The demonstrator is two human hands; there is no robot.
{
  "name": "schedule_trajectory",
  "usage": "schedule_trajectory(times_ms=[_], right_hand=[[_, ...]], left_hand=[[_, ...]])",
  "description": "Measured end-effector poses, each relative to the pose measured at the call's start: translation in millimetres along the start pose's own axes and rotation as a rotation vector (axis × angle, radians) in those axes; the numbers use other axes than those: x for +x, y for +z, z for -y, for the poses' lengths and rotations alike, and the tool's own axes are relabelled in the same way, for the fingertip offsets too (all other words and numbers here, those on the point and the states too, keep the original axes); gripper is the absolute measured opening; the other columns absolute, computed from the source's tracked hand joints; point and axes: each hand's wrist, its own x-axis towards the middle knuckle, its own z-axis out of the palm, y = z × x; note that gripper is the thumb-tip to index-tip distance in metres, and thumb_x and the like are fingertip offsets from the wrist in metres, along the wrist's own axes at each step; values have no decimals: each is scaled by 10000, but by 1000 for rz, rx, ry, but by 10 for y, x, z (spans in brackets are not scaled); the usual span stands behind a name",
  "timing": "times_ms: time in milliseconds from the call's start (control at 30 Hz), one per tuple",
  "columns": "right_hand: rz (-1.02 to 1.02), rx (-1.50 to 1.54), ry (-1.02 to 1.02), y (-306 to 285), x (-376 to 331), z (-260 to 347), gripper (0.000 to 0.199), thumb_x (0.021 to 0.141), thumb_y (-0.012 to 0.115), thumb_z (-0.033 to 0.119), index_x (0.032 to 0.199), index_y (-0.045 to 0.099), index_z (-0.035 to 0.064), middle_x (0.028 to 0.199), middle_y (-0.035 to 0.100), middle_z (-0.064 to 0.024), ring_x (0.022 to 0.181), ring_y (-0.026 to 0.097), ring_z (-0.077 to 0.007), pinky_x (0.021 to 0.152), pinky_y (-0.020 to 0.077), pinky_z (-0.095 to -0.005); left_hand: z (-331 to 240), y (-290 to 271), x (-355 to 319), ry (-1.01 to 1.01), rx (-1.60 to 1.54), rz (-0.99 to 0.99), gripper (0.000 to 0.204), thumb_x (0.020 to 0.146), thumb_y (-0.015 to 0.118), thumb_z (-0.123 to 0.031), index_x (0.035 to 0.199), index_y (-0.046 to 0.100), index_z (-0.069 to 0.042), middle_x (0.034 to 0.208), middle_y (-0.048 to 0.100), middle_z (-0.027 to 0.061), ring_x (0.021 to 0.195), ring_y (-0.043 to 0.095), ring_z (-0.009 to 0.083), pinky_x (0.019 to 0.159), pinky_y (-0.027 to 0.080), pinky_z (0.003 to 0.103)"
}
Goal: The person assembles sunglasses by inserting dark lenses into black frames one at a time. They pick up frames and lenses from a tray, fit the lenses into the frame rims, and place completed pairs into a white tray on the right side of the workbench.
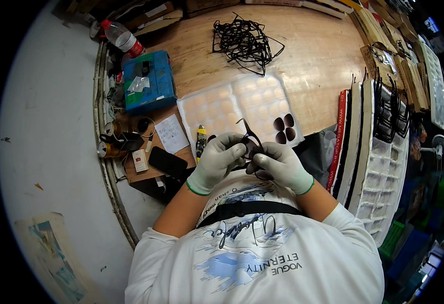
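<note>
Both my hands wear pale gloves with green cuffs and meet in front of my waist. My left hand (216, 161) pinches a black eyeglass frame (252, 135), its temple pointing up and away from me. From the other side my right hand (283, 165) is closed on the same frame, thumb bent inward. A dark lens shows between the fingers; whether it is seated in the rim I cannot tell. Just beyond lies a translucent tray (236, 96) with rows of round pockets. Several dark gradient lenses (285, 129) rest on its right near corner. A yellow utility knife (200, 142) lies beside my left hand.
A tangled pile of black frames (245, 43) sits at the table's far side. At left are a blue box (148, 83), a bottle (123, 39), a handwritten paper (172, 134) and a black phone (168, 161). Stacked white trays (384, 177) holding frames stand at right.
</note>
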Motion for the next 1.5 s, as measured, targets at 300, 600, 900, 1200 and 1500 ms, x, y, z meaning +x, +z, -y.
schedule_trajectory(times_ms=[300,600,900,1200,1500], right_hand=[[71,146,21,316,-41,-188,242,1046,541,129,1213,615,-30,937,677,-56,858,618,-116,808,516,-271],[-134,-118,-164,573,-51,-265,227,1033,539,91,1188,635,-44,848,670,-53,787,621,-111,754,523,-274],[-101,-279,-245,500,-149,-118,178,981,606,61,1100,682,-47,826,696,-84,756,652,-122,717,530,-289],[-298,-578,-261,444,-84,-130,177,918,694,130,1000,676,-27,723,658,-163,607,643,-205,601,506,-329],[105,-421,-190,-219,-116,319,326,977,606,170,1247,611,-13,897,690,-199,804,685,-294,763,533,-370]], left_hand=[[-339,6,-278,-60,416,-12,179,972,640,-111,1087,670,22,949,696,38,872,637,101,817,522,273],[-344,-67,-366,3,554,-71,219,982,684,-129,1111,697,48,977,692,42,889,644,101,842,532,257],[-492,35,-516,156,727,74,148,964,675,-105,970,704,40,849,607,6,788,568,75,715,458,249],[-322,88,-370,112,772,4,171,959,651,-64,1086,674,48,973,691,49,894,615,79,799,504,251],[-467,159,224,51,638,169,184,873,689,-119,981,681,29,1326,591,260,1259,542,248,1033,409,359]])
